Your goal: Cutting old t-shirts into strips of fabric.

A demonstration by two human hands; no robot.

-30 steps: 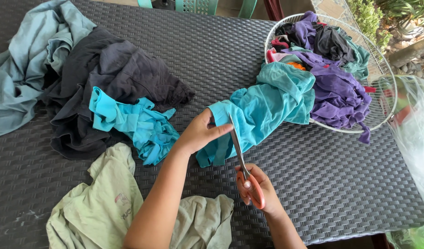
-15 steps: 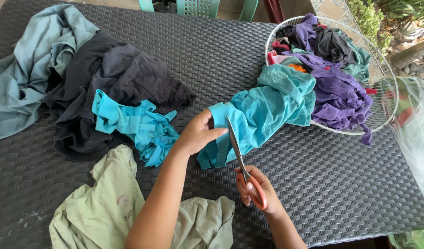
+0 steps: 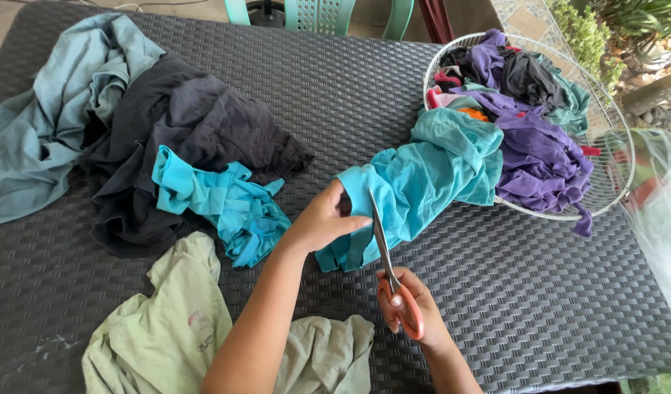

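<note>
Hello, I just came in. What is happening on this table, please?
A person is cutting cloth at a dark woven table. The left hand pinches the end of a teal garment that trails out of a white wire basket full of clothes. The right hand holds orange-handled scissors, blades at the cloth's edge. More garments, pale green, black and blue, lie on the left.

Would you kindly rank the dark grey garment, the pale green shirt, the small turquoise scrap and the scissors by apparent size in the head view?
1. Dark grey garment.
2. Pale green shirt, though nearer the camera and partly cut off, so unsure.
3. Small turquoise scrap.
4. Scissors.
</note>
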